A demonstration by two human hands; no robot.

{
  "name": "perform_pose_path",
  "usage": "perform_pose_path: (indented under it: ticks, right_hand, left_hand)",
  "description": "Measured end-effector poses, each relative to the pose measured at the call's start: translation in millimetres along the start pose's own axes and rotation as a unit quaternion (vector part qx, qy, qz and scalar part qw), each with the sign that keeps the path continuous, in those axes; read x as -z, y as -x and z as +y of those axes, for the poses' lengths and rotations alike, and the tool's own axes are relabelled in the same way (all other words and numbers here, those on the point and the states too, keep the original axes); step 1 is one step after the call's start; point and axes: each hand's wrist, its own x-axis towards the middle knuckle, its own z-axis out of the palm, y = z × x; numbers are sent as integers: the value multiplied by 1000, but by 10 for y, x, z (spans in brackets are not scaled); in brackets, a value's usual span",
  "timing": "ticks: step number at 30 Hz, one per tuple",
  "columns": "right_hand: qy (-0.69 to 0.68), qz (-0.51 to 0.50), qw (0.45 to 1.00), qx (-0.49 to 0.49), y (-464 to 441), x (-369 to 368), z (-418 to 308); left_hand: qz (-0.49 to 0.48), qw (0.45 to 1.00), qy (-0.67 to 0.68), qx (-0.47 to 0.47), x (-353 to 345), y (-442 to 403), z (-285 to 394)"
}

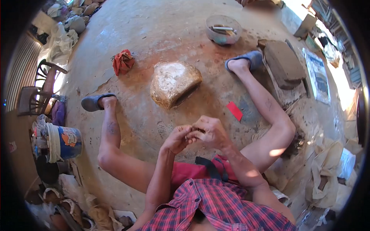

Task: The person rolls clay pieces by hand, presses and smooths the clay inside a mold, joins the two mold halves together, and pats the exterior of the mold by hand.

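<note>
My left hand (178,138) and my right hand (208,132) meet in front of my lap, fingers pinched together at the fingertips. Something small and dark may sit between them, but it is too small to make out. Beyond them on the floor lies a large rounded stone (172,82) with a pale, worn top. A flat red piece (234,111) rests on the floor to the right of my hands. Further off to the left is a crumpled red cloth or bag (123,62).
A clear bowl (223,30) with tools inside stands beyond my right foot. Beside that foot a grey-brown clay block (282,64) rests on a board. At left are a white and blue bucket (65,141) and a small wooden chair (46,82).
</note>
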Motion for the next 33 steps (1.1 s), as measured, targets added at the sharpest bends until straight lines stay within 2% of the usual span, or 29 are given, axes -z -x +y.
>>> perform_pose_path:
  ticks: [2, 4, 5, 6, 7, 9, 10, 11, 12, 13, 14, 15, 16, 18, 20, 21, 25, 27, 28, 30, 33]
  right_hand:
    - [-43, 92, 994, 24, -106, 5, -49]
    - [-91, 132, 987, 11, -195, 23, 12]
    - [-144, 228, 960, -76, -222, 4, 109]
    - [-194, 319, 913, -164, -239, -28, 226]
    - [-199, 322, 910, -167, -278, -55, 444]
    - [-169, 275, 898, -299, -293, -188, 999]
    - [-171, 278, 894, -306, -273, -344, 1166]
    - [-157, 245, 913, -284, -303, -543, 1284]
    - [-144, 212, 931, -260, -376, -678, 1327]
    - [-147, 214, 929, -264, -467, -731, 1318]
    - [-148, 164, 936, -276, -550, -779, 1292]
    - [-148, 112, 940, -287, -616, -845, 1276]
    - [-151, 110, 938, -291, -676, -979, 1335]
    - [-343, 211, 858, -319, -841, -1161, 1393]
    - [-352, 210, 856, -316, -934, -1207, 1434]
    - [-357, 209, 855, -313, -946, -1259, 1468]
    - [-331, 140, 877, -318, -1043, -1385, 1502]
    - [-298, 69, 895, -326, -1066, -1329, 1464]
    - [-299, 66, 893, -330, -1067, -1294, 1473]
    - [-381, -51, 861, -332, -1038, -1219, 1555]
    - [-353, -92, 881, -299, -1020, -1225, 1675]
  left_hand:
    - [-32, 991, 100, -79, -27, -68, 54]
    - [56, 988, 44, -137, -148, -112, 285]
    - [111, 978, -10, -174, -94, -146, 431]
    - [207, 953, -72, -207, 63, -182, 560]
    - [297, 915, -137, -238, 224, -226, 706]
    - [385, 856, -212, -272, 186, -236, 1044]
    - [397, 828, -238, -317, 205, -367, 1122]
    - [409, 796, -262, -362, 239, -525, 1202]
    - [410, 796, -266, -358, 329, -708, 1278]
    - [409, 759, -309, -401, 465, -914, 1335]
    - [408, 719, -350, -440, 592, -1081, 1365]
    - [411, 719, -353, -435, 694, -1225, 1371]
    - [412, 702, -407, -415, 745, -1359, 1369]
    - [413, 680, -461, -392, 800, -1502, 1327]
    - [470, 528, -579, -406, 808, -1593, 1264]
    - [466, 565, -550, -402, 834, -1589, 1268]
    - [467, 565, -539, -415, 854, -1586, 1263]
    - [460, 619, -502, -391, 834, -1562, 1264]
    - [462, 620, -503, -386, 853, -1564, 1260]
    - [457, 614, -495, -412, 854, -1584, 1255]
    - [469, 603, -509, -397, 818, -1581, 1263]
